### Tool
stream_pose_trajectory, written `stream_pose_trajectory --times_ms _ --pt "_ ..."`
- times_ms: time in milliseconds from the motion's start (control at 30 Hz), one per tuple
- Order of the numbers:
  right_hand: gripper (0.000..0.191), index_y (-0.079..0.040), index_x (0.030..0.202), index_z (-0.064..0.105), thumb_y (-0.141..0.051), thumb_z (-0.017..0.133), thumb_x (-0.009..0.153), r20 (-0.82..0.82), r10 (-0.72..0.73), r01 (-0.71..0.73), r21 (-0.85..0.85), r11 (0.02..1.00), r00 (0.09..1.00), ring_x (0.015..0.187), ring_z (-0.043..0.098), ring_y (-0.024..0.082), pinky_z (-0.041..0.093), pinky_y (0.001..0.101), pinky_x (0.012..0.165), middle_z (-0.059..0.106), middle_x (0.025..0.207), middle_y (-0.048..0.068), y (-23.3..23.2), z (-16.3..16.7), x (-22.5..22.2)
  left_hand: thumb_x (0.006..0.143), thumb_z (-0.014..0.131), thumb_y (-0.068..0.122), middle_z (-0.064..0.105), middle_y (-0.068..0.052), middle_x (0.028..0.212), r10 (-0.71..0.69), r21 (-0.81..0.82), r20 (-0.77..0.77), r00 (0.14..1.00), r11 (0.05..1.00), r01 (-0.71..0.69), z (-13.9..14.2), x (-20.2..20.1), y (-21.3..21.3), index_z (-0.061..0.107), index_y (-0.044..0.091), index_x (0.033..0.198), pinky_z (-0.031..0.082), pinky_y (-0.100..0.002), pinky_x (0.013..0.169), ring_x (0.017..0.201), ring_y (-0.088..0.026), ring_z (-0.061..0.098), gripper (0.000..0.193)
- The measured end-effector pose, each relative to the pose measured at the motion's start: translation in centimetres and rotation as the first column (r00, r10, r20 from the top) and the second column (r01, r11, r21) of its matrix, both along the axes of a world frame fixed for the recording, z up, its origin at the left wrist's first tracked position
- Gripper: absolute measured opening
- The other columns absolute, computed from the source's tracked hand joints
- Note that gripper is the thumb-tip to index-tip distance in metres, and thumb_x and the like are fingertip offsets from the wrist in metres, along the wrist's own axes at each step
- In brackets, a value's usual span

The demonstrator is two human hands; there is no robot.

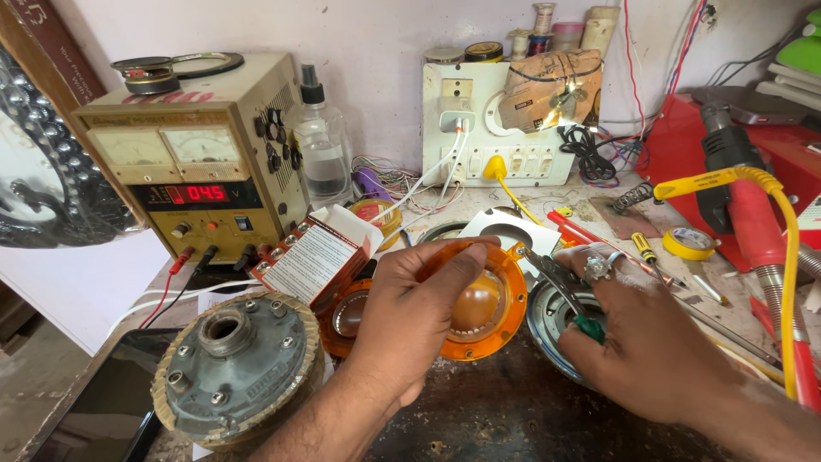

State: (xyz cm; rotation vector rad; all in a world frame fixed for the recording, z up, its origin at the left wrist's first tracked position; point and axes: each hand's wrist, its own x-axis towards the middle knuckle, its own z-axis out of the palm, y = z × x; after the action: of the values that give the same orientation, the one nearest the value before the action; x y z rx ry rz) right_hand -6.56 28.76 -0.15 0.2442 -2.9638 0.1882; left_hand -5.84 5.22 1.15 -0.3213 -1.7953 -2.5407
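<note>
While the left hand curls over the near rim of a translucent orange disc, fingers bent and thumb along its top edge, the disc stands tilted on the dark, scuffed surface, its glossy amber dome facing the camera. The right hand, wearing a chunky silver ring, is closed around slim metal pliers with green grips; their pointed tips touch the disc's right rim. Under that hand lies a round metal ring with a bluish edge, partly hidden. At the near left sits a heavy grey cast-metal driver, round, bolted, with a rough fibrous rim. Behind it lies an open red-and-white cardboard box, and farther back a beige boxy power supply with two dials.
</note>
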Motion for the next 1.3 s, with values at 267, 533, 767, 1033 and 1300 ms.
stream_pose_trajectory --times_ms 267,533,767,1033,1300 --pt "0.075 -0.001 0.138 0.051 -0.032 0.072 0.072 -0.386 0.119 -0.163 -0.082 0.983 0.915 0.113 0.056 0.049 0.047 0.0549 0.092 0.054 0.126 0.031 -1.4 -0.2 0.7 0.093 0.068 0.017 0.078 -0.009 0.088 0.032 0.004 0.008 0.999 0.999 -0.032 0.1 0.3 0.3 0.079 -0.003 0.106 0.060 -0.026 0.069 0.074 -0.011 0.071 0.026" --pt "0.074 -0.006 0.136 0.053 -0.037 0.073 0.072 -0.530 0.160 -0.104 0.134 0.986 0.833 0.117 0.056 0.046 0.044 0.0589 0.100 0.056 0.127 0.023 -0.9 -1.1 0.6 0.093 0.068 0.017 0.078 -0.009 0.088 0.049 -0.005 -0.013 0.999 0.999 -0.049 -0.3 0.4 0.4 0.078 -0.004 0.104 0.060 -0.025 0.069 0.075 -0.010 0.071 0.026" --pt "0.066 0.002 0.127 0.055 -0.028 0.071 0.071 -0.515 0.241 -0.273 0.014 0.962 0.823 0.106 0.058 0.046 0.047 0.0539 0.089 0.058 0.117 0.027 -0.6 0.1 0.8 0.093 0.068 0.016 0.079 -0.009 0.094 -0.031 0.040 -0.077 0.997 0.999 0.034 0.3 0.3 -0.1 0.078 -0.002 0.108 0.059 -0.027 0.074 0.081 -0.011 0.072 0.026" --pt "0.067 -0.007 0.141 0.054 -0.029 0.069 0.079 -0.153 0.398 -0.426 -0.283 0.860 0.905 0.098 0.068 0.029 0.053 0.0408 0.088 0.073 0.109 0.015 2.5 1.3 0.3 0.102 0.059 0.024 0.069 -0.014 0.121 -0.539 0.107 -0.112 0.835 0.829 0.549 0.0 -0.6 -2.5 0.057 -0.003 0.135 0.060 -0.035 0.093 0.107 -0.020 0.070 0.042" --pt "0.039 -0.010 0.118 0.067 -0.027 0.071 0.083 -0.295 0.541 -0.589 -0.106 0.801 0.788 0.123 0.060 0.037 0.045 0.0473 0.101 0.062 0.144 0.019 3.7 0.4 -0.5 0.105 0.049 0.036 0.059 -0.018 0.132 -0.718 0.221 -0.082 0.691 0.663 0.715 -0.1 0.6 -1.9 0.043 0.007 0.141 0.059 -0.049 0.097 0.120 -0.030 0.067 0.047"
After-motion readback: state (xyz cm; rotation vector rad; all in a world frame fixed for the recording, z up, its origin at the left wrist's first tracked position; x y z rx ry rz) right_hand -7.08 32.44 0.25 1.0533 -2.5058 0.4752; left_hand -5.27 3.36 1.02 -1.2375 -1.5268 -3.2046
